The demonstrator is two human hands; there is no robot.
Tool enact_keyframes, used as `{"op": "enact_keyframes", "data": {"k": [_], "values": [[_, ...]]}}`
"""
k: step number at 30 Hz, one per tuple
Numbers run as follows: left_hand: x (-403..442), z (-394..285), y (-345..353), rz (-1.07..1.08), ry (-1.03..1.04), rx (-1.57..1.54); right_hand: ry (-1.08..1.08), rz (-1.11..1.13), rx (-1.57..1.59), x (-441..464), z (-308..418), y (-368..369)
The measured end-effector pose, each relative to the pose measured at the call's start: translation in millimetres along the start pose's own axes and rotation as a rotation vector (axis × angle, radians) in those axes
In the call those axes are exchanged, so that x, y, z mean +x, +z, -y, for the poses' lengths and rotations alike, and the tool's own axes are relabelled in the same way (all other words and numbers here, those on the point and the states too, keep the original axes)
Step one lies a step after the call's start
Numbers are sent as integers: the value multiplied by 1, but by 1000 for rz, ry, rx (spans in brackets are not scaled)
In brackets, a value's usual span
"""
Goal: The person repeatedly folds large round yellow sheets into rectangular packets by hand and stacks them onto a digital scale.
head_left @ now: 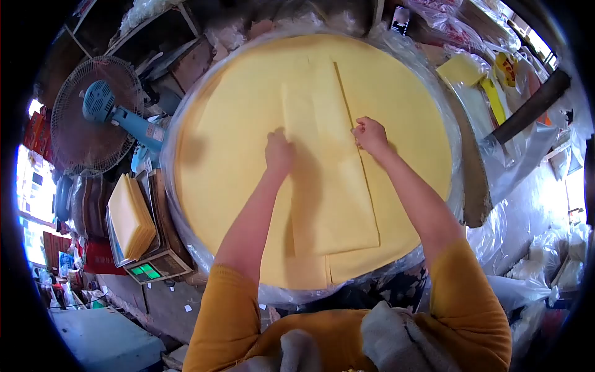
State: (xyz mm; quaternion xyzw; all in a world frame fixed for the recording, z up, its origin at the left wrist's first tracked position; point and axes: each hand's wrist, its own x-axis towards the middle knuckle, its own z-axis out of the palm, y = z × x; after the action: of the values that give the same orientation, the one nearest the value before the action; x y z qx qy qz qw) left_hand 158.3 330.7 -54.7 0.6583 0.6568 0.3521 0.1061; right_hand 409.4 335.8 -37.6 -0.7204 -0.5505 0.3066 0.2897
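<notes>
A large round stack of thin yellow sheets (409, 167) lies in front of me. On top of it a sheet folded into a long strip (334, 204) runs away from me, its right edge raised in a dark line. My left hand (280, 152) is closed at the strip's left side, fingers curled and partly hidden. My right hand (372, 135) pinches at the strip's right edge, thumb and fingertips together.
Clear plastic film (455, 149) surrounds the round stack. At left are a blue fan (99, 102) and a scale with a lit green display (145, 271), bearing folded yellow sheets (130, 217). A dark bar (533, 105) and plastic bags are at right.
</notes>
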Motion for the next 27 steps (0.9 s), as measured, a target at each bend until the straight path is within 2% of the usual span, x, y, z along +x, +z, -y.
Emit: {"op": "enact_keyframes", "data": {"k": [1,2,3,5,6,9,12,15,17,18,21,22,24,25,26,27], "values": [[22,8,12,87,-115,-54,200,104,94,9,10,-2],[43,22,28,175,-230,-109,263,155,153,21,10,-2],[53,31,38,265,-346,-166,271,174,183,29,9,0],[59,9,15,363,-491,-281,291,208,242,41,5,3],[59,1,9,416,-564,-339,308,212,371,42,5,3],[55,42,32,348,-430,-587,320,211,678,36,3,2],[23,23,8,216,-331,-719,230,210,786,33,-7,4],[-3,29,12,-37,103,-578,138,201,761,29,-21,11],[-12,32,-4,25,402,-150,60,161,628,13,-9,2],[-18,32,-15,139,461,-52,-5,155,560,25,-34,5],[-64,7,-55,214,356,43,-220,-162,160,-35,-22,-28],[-89,9,-65,287,394,15,-207,-135,155,-48,-38,-33],[-149,-4,-82,240,484,-72,-38,7,47,-106,-31,-48],[-175,-13,-88,271,531,-98,-27,55,28,-132,-28,-49],[-198,-22,-94,386,441,-56,-17,101,10,-156,-26,-49],[-214,-27,-96,436,476,34,-6,146,-9,-170,-23,-48]]}}
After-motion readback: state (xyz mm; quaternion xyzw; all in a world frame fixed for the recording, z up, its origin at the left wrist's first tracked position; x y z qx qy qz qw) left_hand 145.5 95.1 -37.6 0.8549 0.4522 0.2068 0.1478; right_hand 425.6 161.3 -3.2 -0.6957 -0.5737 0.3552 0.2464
